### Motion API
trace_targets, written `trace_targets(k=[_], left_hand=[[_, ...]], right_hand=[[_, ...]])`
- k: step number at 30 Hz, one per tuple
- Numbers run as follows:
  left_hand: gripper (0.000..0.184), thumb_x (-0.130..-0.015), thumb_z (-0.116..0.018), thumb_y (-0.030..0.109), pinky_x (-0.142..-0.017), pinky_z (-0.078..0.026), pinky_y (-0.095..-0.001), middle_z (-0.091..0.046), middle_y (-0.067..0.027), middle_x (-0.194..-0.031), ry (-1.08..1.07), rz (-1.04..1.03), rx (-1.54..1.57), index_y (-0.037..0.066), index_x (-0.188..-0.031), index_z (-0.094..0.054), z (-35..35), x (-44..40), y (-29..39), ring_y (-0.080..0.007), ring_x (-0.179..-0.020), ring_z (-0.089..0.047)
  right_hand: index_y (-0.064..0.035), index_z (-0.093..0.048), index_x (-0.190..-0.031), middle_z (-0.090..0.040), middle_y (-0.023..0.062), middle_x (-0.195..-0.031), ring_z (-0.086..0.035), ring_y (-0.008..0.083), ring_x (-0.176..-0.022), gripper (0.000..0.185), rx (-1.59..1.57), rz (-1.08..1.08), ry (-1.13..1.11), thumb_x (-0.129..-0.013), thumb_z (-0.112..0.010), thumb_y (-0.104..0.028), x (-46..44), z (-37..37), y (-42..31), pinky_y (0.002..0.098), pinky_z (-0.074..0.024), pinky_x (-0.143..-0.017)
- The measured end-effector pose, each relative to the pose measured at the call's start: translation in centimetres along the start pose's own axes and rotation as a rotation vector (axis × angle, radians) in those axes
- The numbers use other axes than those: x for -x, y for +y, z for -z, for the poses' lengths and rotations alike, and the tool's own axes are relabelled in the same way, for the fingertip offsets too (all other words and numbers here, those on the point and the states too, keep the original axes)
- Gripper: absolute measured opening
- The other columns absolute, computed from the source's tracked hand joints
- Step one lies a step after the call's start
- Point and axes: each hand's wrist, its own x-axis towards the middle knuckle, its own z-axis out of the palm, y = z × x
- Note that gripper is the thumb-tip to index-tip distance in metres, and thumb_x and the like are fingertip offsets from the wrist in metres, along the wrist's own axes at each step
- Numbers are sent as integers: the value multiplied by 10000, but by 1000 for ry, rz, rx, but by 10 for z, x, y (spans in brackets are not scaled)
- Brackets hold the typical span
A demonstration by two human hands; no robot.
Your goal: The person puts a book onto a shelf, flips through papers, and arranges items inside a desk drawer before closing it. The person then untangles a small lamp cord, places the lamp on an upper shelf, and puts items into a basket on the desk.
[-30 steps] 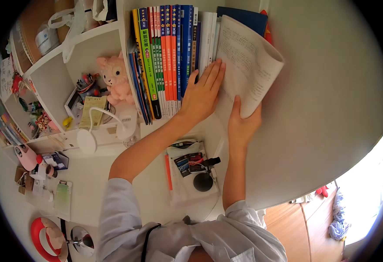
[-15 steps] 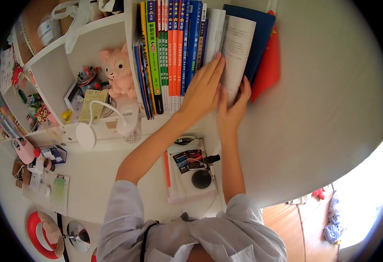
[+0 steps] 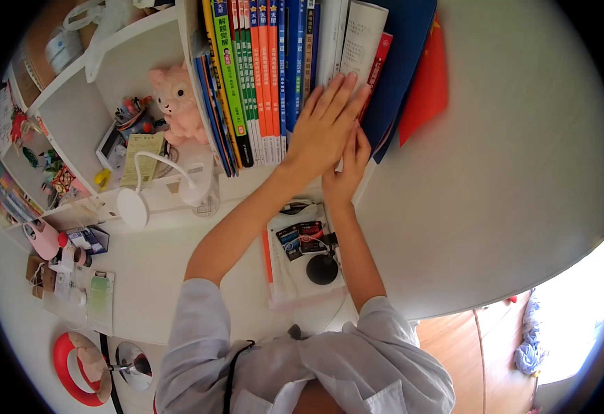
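Observation:
My left hand lies with its fingers stretched flat across white-spined books and a bent paper booklet on the shelf. Just below, my right hand has its fingers closed around the booklet's lower end, partly hidden by my left hand. A red book stands against the booklet's right side. To the right of it leans a dark blue folder. Several upright workbooks with coloured spines fill the row on the left.
A red flag hangs beside the folder. On the left, cubbies hold a pink plush toy and a pen holder. A white lamp stands under the shelf. Below my hands lies a white box with a round black object.
Both hands have moved down slightly in view, with my right hand shifting left toward my left hand. The booklet now sits closer to the white books, and the red book shows beside it.

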Motion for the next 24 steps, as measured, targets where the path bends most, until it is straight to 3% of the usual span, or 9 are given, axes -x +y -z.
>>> trace_targets(k=[4,8,10,17,18,19,21,22,24], left_hand=[[520,-801,-461,156,-994,-219,-421,-305,-94,-1342,-9,66,-94,114,-1300,-324,-11,-4,0,-231,-1232,-297],[503,-772,-495,129,-977,-253,-401,-317,-91,-1335,21,90,-116,99,-1261,-381,-10,1,4,-237,-1203,-340],[539,-806,-454,181,-996,-242,-366,-241,-113,-1374,-105,56,-108,84,-1311,-293,2,6,2,-230,-1257,-251],[549,-800,-433,168,-1011,-213,-353,-191,-96,-1395,-85,55,-138,58,-1313,-272,-7,13,1,-222,-1282,-189],[405,-827,-446,158,-899,-367,-328,-419,-146,-1239,79,-22,-209,27,-1208,-404,1,8,4,-220,-1124,-429],[405,-827,-446,158,-899,-367,-328,-419,-146,-1239,64,-9,-215,27,-1208,-404,2,16,7,-220,-1124,-429],[523,-684,-568,116,-965,-279,-364,-377,-84,-1294,-166,136,107,70,-1191,-448,-1,40,13,-244,-1160,-379],[456,-704,-542,62,-892,-357,-338,-403,-101,-1272,-73,178,205,77,-1157,-484,-1,59,22,-275,-1121,-424],[432,-729,-516,63,-880,-366,-336,-459,-98,-1219,-170,397,444,84,-1159,-482,23,113,57,-267,-1067,-473]], right_hand=[[50,-405,-1210,-419,186,-1161,-438,309,-1032,505,-15,8,21,-726,-550,38,-2,-12,17,323,-370,-871],[29,-404,-1221,-425,173,-1146,-431,292,-1011,544,47,-11,-101,-699,-552,63,1,-2,22,325,-362,-856],[44,-401,-1217,-433,171,-1131,-442,295,-979,545,41,38,-119,-691,-535,88,6,1,16,323,-388,-821],[-2,-437,-1206,-446,153,-1134,-449,293,-983,524,20,17,-140,-696,-529,80,10,0,22,318,-376,-851],[-8,-444,-1200,-452,152,-1129,-447,288,-998,510,-10,-3,-166,-703,-527,68,9,6,22,315,-376,-855],[-15,-451,-1195,-458,151,-1125,-444,282,-1013,495,-42,-23,-193,-711,-525,55,10,10,21,311,-376,-858],[-3,-481,-1156,-477,152,-1090,-474,294,-983,417,-29,-7,-158,-742,-512,35,28,26,5,310,-400,-832],[-10,-506,-1124,-500,140,-1053,-497,293,-937,373,-119,-184,-164,-753,-507,33,42,40,-10,314,-411,-806],[-22,-550,-1048,-539,119,-962,-533,280,-855,286,-178,-413,-263,-772,-501,31,77,66,-33,313,-425,-757]])
